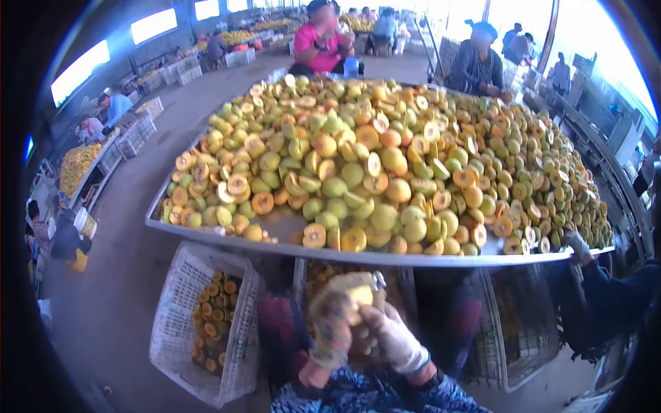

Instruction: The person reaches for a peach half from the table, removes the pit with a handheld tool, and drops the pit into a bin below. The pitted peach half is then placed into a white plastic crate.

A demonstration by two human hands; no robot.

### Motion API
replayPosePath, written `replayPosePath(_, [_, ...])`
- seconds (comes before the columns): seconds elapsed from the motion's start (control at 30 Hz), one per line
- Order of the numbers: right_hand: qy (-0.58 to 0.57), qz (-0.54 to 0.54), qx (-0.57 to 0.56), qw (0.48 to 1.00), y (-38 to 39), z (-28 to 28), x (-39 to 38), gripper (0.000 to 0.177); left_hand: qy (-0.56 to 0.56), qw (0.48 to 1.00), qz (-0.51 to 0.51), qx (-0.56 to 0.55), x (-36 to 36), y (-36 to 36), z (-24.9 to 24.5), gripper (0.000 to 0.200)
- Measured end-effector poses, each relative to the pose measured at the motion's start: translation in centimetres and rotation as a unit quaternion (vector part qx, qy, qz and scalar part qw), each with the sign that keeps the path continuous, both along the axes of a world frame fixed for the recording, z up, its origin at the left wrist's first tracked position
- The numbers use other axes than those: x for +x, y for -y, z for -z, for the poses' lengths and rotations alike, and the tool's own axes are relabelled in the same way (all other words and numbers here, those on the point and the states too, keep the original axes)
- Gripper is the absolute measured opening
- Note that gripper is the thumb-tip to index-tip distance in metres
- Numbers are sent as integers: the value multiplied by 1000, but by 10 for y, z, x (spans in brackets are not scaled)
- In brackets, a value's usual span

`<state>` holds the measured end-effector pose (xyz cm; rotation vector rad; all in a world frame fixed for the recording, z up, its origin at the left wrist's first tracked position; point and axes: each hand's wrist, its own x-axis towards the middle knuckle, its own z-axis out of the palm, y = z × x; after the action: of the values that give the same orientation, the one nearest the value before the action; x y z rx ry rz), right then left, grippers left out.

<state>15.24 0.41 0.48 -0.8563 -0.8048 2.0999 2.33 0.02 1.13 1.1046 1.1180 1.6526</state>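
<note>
Both my hands are gloved and held together in front of me, below the near edge of the metal-rimmed table (358,258). My left hand (332,332) is closed around a yellow piece of fruit (361,296), which looks like a peach half; motion blurs it. A small shiny metal tip (379,280) sticks up beside the fruit, and its handle is hidden. My right hand (396,339) presses its fingers against the fruit's near side; what they pinch cannot be made out. A large heap of yellow-green peaches (358,172), many of them halved, covers the tabletop.
A white crate (162,323) with cut halves stands below left, another crate (497,337) below right. A co-worker's gloved hand (577,244) is at the table's right corner. Across the table sit a person in pink (320,45) and a person in dark clothes (475,65).
</note>
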Motion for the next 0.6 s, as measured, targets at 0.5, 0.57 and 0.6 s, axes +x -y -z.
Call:
replayPosePath(0.5, [307,-97,380,867,-1,-8,-7,27,223,971,-84,-23,-13,8,6,45])
replayPosePath(0.57, [302,-104,370,872,-2,-8,-6,27,213,973,-86,-16,-11,10,8,42])
replayPosePath(0.6, [298,-110,362,876,-3,-9,-6,27,215,973,-81,-7,-12,10,10,40])
